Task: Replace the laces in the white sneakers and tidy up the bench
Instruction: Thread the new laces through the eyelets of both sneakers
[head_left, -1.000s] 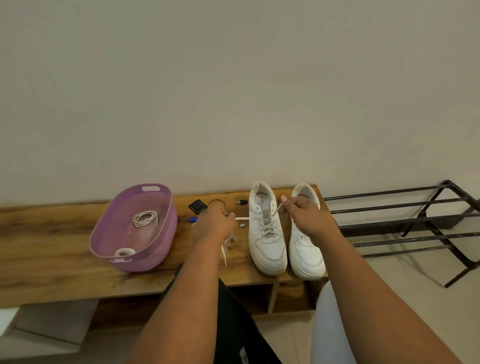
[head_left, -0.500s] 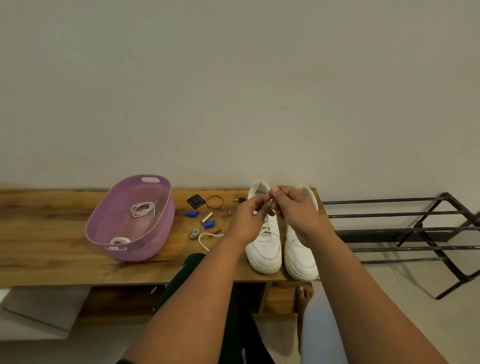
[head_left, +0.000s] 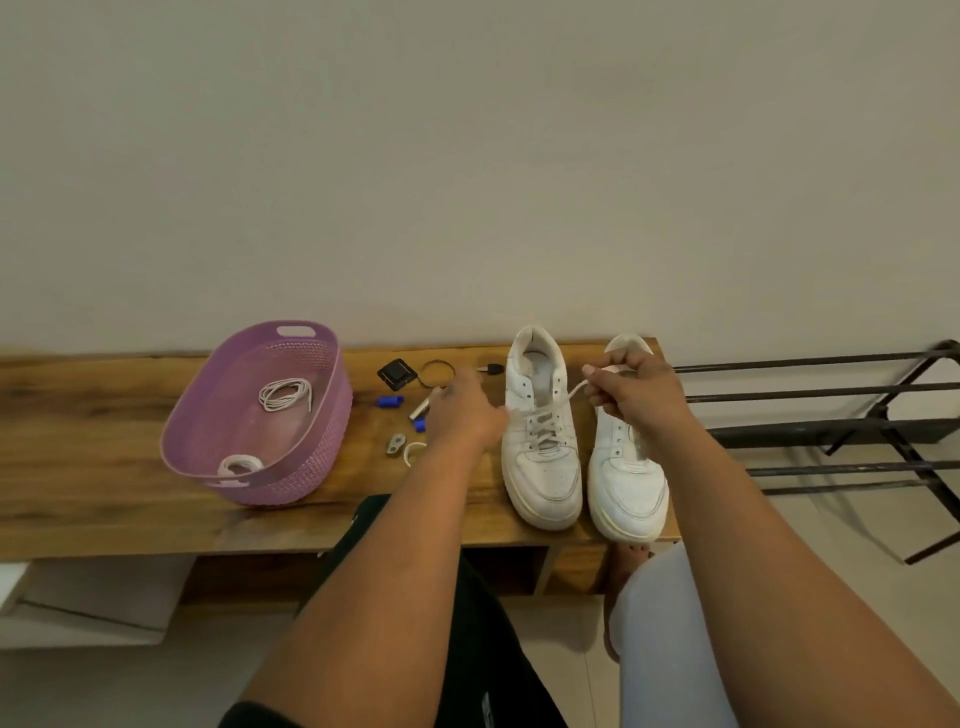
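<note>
Head view: right hand (head_left: 631, 392) pinches the lace (head_left: 574, 389) end, drawn taut up and rightward from the left sneaker (head_left: 543, 441) eyelets. I cannot tell the left hand (head_left: 467, 415) grip; it is blurred just left of that sneaker. I judge the right hand nearer; lace axis slants from eyelets to pinch. Both sneakers stand on the wooden bench (head_left: 104, 467).
</note>
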